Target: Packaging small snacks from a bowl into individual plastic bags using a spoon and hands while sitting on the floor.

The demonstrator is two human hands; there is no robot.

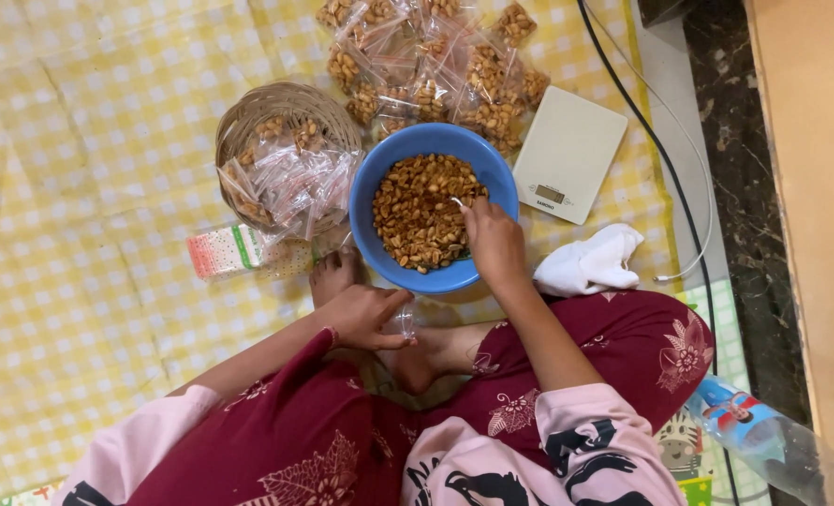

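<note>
We are seeing the right hand (494, 242) reaching forward into the one blue bowl (370, 183), fingers curled down around what looks like a small spoon (457, 202) buried in the roasted peanuts (421, 211) — clenched on it. The left hand (365, 314) is resting low by the bare feet, pinching one small clear bag (404, 323) between thumb and fingers. We are counting one wicker basket (248, 117) of empty bags left of the bowl, one white kitchen scale (567, 150) to its right, one white cloth (590, 262) below that — and a pile of filled packets (435, 66) beyond, too many to count.
</note>
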